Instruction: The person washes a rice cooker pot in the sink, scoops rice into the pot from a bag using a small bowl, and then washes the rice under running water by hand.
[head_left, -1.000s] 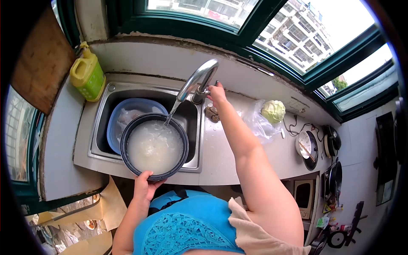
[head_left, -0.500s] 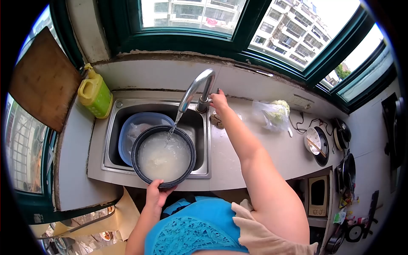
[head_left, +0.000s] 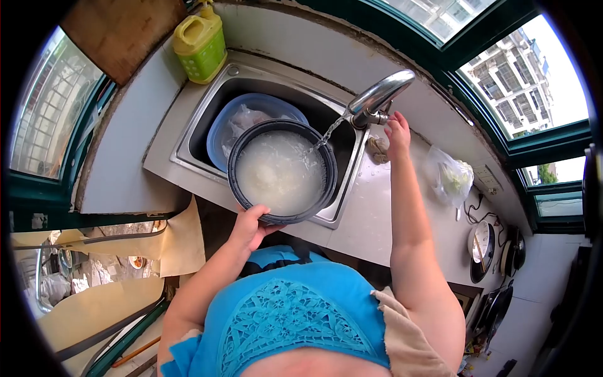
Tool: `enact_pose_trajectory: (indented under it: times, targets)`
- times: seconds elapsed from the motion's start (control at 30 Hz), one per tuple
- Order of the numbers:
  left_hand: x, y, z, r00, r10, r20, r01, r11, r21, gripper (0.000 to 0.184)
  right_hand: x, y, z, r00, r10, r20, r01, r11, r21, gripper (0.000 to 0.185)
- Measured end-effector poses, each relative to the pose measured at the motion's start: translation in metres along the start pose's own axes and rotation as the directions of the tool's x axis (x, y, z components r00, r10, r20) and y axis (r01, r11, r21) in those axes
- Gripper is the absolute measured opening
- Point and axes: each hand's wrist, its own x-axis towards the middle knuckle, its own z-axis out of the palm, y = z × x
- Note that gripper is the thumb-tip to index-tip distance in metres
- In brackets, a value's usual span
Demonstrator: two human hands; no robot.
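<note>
My left hand [head_left: 249, 230] grips the near rim of a dark round pot [head_left: 237, 191], thumb on top and fingers beneath. Inside the pot is cloudy whitish water over what looks like rice [head_left: 270, 179]. The pot is held above the front of the steel sink [head_left: 333, 217]. Water streams into it from the chrome faucet [head_left: 381, 90]. My right hand [head_left: 398, 134] is at the faucet's side handle [head_left: 380, 118], with its fingers closed about it. A blue basin [head_left: 220, 129] holding a clear plastic bag [head_left: 248, 119] sits in the sink, partly hidden by the pot.
A yellow-green jug [head_left: 201, 50] stands behind the sink's left corner. On the counter [head_left: 370, 207] to the right are a small brownish item [head_left: 378, 149], a bagged cabbage [head_left: 453, 181] and a white bowl with chopsticks [head_left: 480, 242]. Windows line the back wall.
My view has turned and tilted, so the sink and counter appear rotated. The water now enters nearer the pot's right edge. Both hands keep their places at the pot and faucet handle.
</note>
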Motion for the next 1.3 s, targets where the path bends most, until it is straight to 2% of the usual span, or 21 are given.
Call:
enact_pose_trajectory:
  times: [0.07,0.1,0.13,0.2,0.27,0.33,0.4,0.5,0.53,0.7,0.8,0.83,0.87,0.93,0.97,1.0,1.03,1.07,1.17,1.27,1.3]
  targets:
    - [-0.001,0.000,0.001,1.000,0.007,-0.012,-0.007,1.000,-0.006,0.048,-0.046,0.013,-0.003,0.990,0.093,0.105,-0.074,0.983,-0.168,0.029]
    - [-0.001,0.001,0.003,1.000,0.007,0.002,-0.007,1.000,-0.005,0.047,-0.083,0.008,0.009,0.957,0.206,0.205,-0.169,0.968,-0.183,0.024]
    - [-0.003,0.001,0.006,1.000,0.012,0.008,-0.012,1.000,-0.006,0.047,-0.117,0.000,0.018,0.897,0.317,0.308,-0.261,0.942,-0.208,0.023]
    - [-0.004,0.001,0.004,0.999,0.038,0.002,-0.038,0.999,0.007,0.046,-0.157,0.006,0.032,0.801,0.408,0.437,-0.304,0.908,-0.290,0.030]
    - [-0.002,-0.001,0.000,0.998,0.035,-0.059,-0.034,0.999,0.015,0.046,-0.167,0.013,0.042,0.851,0.128,0.510,0.098,0.914,-0.394,0.027]
    - [-0.010,0.003,0.005,0.995,0.059,-0.085,-0.059,0.998,0.005,0.059,-0.162,0.015,0.046,0.815,0.152,0.559,0.150,0.877,-0.456,0.020]
    - [-0.006,0.004,0.001,0.995,0.042,-0.086,-0.039,0.998,0.040,0.070,-0.162,0.012,0.046,0.807,0.177,0.563,0.121,0.884,-0.452,0.015]
    - [-0.019,0.011,0.008,0.989,0.079,-0.123,-0.072,0.995,0.063,0.080,-0.170,0.022,0.042,0.806,0.071,0.588,0.119,0.953,-0.278,0.012]
    - [-0.019,0.012,0.009,0.988,0.085,-0.132,-0.072,0.993,0.095,0.082,-0.171,0.028,0.038,0.806,0.086,0.585,0.067,0.969,-0.236,0.011]
    - [-0.034,0.025,0.028,0.987,0.134,-0.083,-0.111,0.966,0.232,0.087,-0.190,0.015,0.021,0.848,0.021,0.530,0.065,0.988,-0.142,0.011]
    - [-0.040,0.025,0.045,0.986,0.163,-0.015,-0.150,0.935,0.320,0.086,-0.201,0.008,0.000,0.889,-0.024,0.457,0.069,0.994,-0.082,0.011]
    - [-0.040,0.023,0.052,0.976,0.215,0.025,-0.208,0.901,0.379,0.089,-0.207,0.006,-0.008,0.903,-0.003,0.429,0.023,0.999,-0.042,0.010]
    - [-0.041,0.019,0.061,0.977,0.212,-0.006,-0.196,0.914,0.356,0.088,-0.210,0.007,-0.017,0.914,-0.031,0.405,0.035,0.999,-0.004,0.011]
    - [-0.017,0.001,0.056,0.973,0.209,0.101,-0.232,0.895,0.382,0.076,-0.218,0.001,-0.042,0.936,-0.056,0.349,0.066,0.998,-0.017,0.009]
    - [-0.029,0.001,0.076,0.987,0.124,0.105,-0.153,0.927,0.343,0.062,-0.222,0.000,-0.059,0.957,-0.010,0.290,0.041,0.994,-0.102,0.010]
    - [-0.027,-0.002,0.082,0.992,-0.028,0.122,-0.026,0.906,0.423,0.046,-0.229,-0.006,-0.070,0.970,-0.015,0.243,0.032,0.997,-0.065,0.012]
    - [-0.027,-0.010,0.091,0.989,-0.061,0.132,-0.003,0.902,0.432,0.034,-0.230,-0.001,-0.085,0.979,-0.061,0.193,0.080,0.993,-0.092,0.013]
    - [-0.016,-0.023,0.091,0.984,-0.091,0.153,0.017,0.903,0.429,0.033,-0.234,-0.002,-0.101,0.983,-0.088,0.163,0.113,0.983,-0.145,0.014]
    - [-0.013,-0.048,0.121,0.945,-0.274,0.180,0.153,0.854,0.497,0.035,-0.247,0.001,-0.152,0.997,-0.052,0.060,0.067,0.958,-0.279,0.013]
    - [-0.004,-0.074,0.142,0.895,-0.408,0.179,0.242,0.782,0.575,0.036,-0.264,-0.007,-0.181,0.997,-0.015,-0.070,0.007,0.993,-0.122,0.010]
    - [0.001,-0.083,0.148,0.876,-0.444,0.190,0.252,0.757,0.603,0.037,-0.267,-0.003,-0.196,0.995,0.052,-0.080,-0.064,0.987,-0.146,0.009]
